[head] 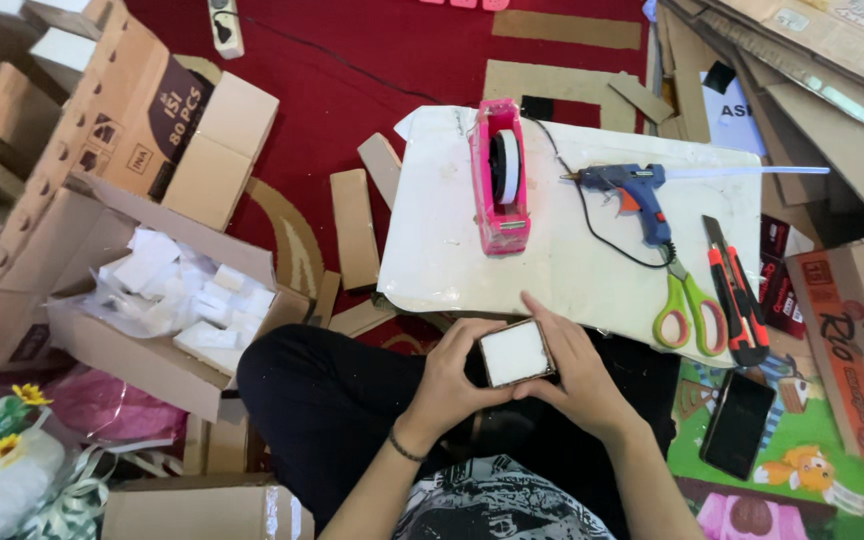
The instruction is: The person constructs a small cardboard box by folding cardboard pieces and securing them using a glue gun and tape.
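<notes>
Left hand (449, 378) and right hand (580, 375) both clamped on a small square box (515, 352), fingers curled round its left and right edges, thumbs near its lower rim. Box held over the lap, just short of the near edge of the white board (452, 240), white face turned up, brown card rim all round. Thin bracelet (404, 447) on the left wrist.

On the board, beyond the hands: pink tape dispenser (500, 180) with a white roll, standing lengthwise. To its right, blue glue gun (627, 190) lying on its side, nozzle pointing left, black cord trailing back across the board. Nearer the right edge, green-handled scissors (687, 305), blades pointing toward the glue gun's grip. Just beside them, orange and black cutter (737, 295), lying lengthwise.

Off the board to the right, black phone (737, 425) face down on a cartoon-printed mat. Left of the lap, open cardboard carton (142, 350) filled with small white boxes in clear wrapping. Cardboard strips (354, 228) scattered on the red carpet between carton and board. Flattened cardboard stacked at upper right. Yellow flowers (12, 420) and ribbon at lower left.
</notes>
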